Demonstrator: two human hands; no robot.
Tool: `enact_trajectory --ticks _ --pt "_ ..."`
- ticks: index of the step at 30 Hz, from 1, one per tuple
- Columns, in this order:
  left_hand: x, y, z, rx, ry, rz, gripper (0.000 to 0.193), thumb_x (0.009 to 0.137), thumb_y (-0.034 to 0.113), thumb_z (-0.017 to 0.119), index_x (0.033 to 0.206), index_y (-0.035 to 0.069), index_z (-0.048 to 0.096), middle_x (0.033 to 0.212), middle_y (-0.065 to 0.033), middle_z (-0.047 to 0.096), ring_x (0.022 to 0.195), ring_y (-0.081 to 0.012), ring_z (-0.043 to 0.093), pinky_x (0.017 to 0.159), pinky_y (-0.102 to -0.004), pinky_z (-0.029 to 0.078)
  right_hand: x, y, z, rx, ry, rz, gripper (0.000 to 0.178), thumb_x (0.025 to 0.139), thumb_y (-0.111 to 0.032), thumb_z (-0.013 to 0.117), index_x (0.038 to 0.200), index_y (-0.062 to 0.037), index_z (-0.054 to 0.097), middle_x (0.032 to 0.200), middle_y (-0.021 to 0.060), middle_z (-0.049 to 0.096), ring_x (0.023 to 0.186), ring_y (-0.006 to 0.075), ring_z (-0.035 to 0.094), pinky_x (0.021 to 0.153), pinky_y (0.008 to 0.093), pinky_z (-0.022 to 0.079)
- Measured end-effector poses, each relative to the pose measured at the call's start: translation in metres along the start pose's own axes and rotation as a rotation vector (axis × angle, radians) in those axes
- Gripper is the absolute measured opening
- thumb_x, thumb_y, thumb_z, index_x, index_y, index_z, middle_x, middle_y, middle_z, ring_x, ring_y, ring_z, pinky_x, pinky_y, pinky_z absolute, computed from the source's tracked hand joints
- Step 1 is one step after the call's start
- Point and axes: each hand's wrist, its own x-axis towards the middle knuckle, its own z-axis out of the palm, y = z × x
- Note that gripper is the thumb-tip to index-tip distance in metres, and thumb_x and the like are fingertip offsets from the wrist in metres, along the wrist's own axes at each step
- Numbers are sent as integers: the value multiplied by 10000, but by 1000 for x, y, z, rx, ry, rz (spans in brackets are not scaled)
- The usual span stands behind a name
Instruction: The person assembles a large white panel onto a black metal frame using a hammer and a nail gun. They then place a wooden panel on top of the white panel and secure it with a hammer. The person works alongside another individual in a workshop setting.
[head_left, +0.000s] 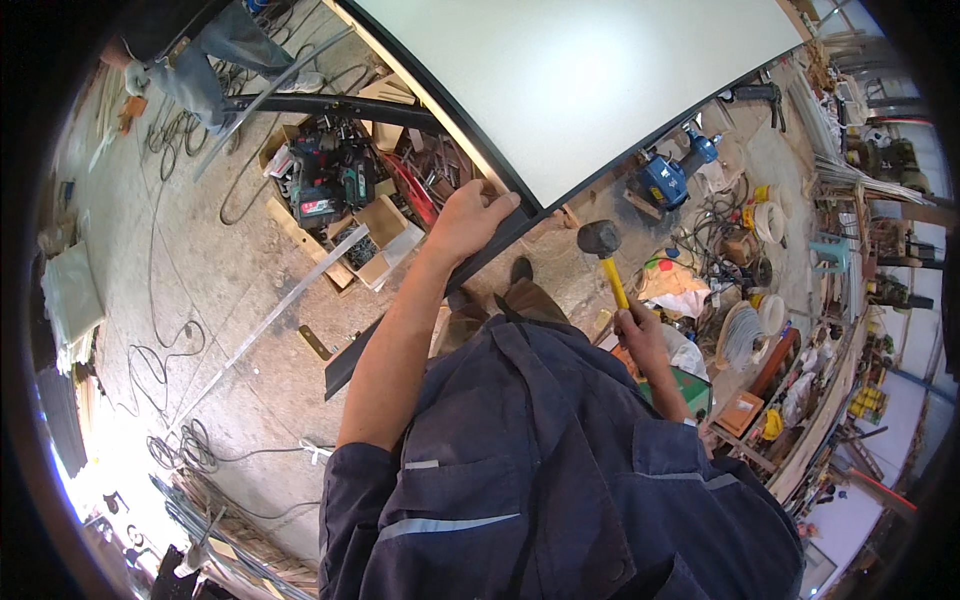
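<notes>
**Workshop floor (235, 290), much cluttered: mallet (608, 268) held near a dark-edged panel (600, 100)**

Toward ten o'clock sits a heap of power tools (355, 180), toward two a blue machine (668, 180); farther out, between ten and eleven, show another person's legs (225, 50).

The pale panel fills the view from twelve to two o'clock, its near corner just past twelve. A wooden strip (424, 102) runs along its left side; a black bar (497, 248) follows its near side and reaches past the corner toward eight.

At twelve, the left hand (468, 222) is at that corner, thumb stretched out, the other fingers bent at the edge; their tips are hidden, so I cannot tell whether they grip or merely press. At three, the right hand (643, 338) has its fingers wrapped round the mallet's yellow handle, the black head pointing toward eleven and apart from the panel.

My reading of the step: steadying or checking the corner by hand, mallet at the ready. The next move would call for the left fingers kept out of any blow's path, and the mallet face brought square to the edge.
</notes>
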Motion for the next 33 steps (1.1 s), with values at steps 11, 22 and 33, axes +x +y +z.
enact_trajectory --ticks 11,22,33 --pt "0 -2 -1 -77 -66 21 492 899 237 736 1244 -92 615 1076 -158 716 951 -196 675 855 -325 539 42 15 -20 -199 193 -168 513 978 -179 665 1436 22 550 832 44 663 627 81 559 554 258 467" --pt "-4 11 -2 -35 -18 -3 554 870 322 772 1221 -84 634 1126 -203 713 1003 -265 697 890 -363 534 47 8 -29 -384 245 -189 490 926 -164 720 1361 34 611 948 101 711 799 143 635 728 310 523" --pt "-7 18 0 231 98 7 536 915 369 722 1164 -99 647 947 -213 736 847 -246 718 776 -367 555 141 -16 -39 -620 375 -620 409 848 -175 735 1214 0 687 1101 234 705 998 388 690 867 422 539"
